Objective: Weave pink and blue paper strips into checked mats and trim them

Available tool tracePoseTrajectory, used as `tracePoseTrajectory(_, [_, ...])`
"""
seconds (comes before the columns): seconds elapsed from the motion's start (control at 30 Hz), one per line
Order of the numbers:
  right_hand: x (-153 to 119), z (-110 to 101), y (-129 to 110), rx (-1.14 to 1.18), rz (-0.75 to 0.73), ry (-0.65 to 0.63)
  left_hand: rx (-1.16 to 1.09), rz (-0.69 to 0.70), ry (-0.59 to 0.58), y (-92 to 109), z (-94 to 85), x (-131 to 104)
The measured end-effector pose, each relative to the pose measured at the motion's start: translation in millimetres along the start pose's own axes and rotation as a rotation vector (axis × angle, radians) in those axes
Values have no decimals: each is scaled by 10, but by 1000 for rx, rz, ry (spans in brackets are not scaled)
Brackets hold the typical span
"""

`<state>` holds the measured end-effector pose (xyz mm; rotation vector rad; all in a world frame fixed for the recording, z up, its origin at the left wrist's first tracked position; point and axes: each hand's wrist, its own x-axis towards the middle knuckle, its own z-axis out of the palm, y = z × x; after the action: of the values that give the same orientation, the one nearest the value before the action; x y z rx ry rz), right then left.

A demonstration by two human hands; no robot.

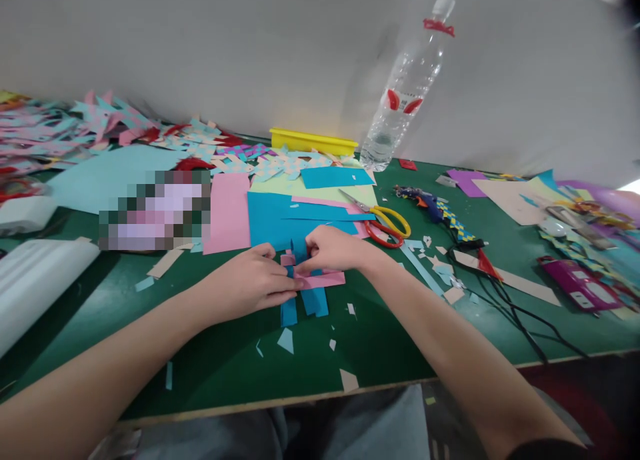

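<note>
Blue paper strips and a pink paper strip lie crossed over one another near the front of the green table. My left hand comes in from the left, its curled fingers pressed onto the left part of the crossed strips. From the right, my right hand pinches an upright blue strip between thumb and forefinger. The hands nearly meet, and the fingers hide part of the crossing. Behind them lie blue paper and pink paper.
Scissors with yellow and red handles lie behind my right hand. A bottle leans on the wall beside a yellow tray. A glue gun and its cable are right. Paper scraps are scattered near the front edge.
</note>
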<state>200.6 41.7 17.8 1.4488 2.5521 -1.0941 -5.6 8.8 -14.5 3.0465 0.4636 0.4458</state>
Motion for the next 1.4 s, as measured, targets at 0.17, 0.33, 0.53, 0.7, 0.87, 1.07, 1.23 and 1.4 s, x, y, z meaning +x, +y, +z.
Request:
tracePoseTrajectory(0.17, [114,-47,71,-11,-35,-73,16,5,-3,-4,14,-18])
tracePoseTrajectory(0.33, [147,-77,111,-5,-78,-132,45,14,6,-7,38,-20])
tracePoseTrajectory(0.53, [108,-81,98,21,-99,-130,45,-3,-23,11,26,-12])
tracePoseTrajectory(0.7, [65,-69,49,25,-94,-136,39,-14,-29,15,21,-13])
tracePoseTrajectory(0.87, [4,-76,3,44,-66,-143,33,10,-1,22,13,2])
tracePoseTrajectory(1.07, [6,-56,19,17,-73,-121,11,-3,14,33,15,18])
tracePoseTrajectory(1.23, [49,-31,71,-22,-111,-110,35,3,14,21,24,21])
tracePoseTrajectory(1.4, [43,-32,63,-32,-110,-121,20,-16,70,20,32,29])
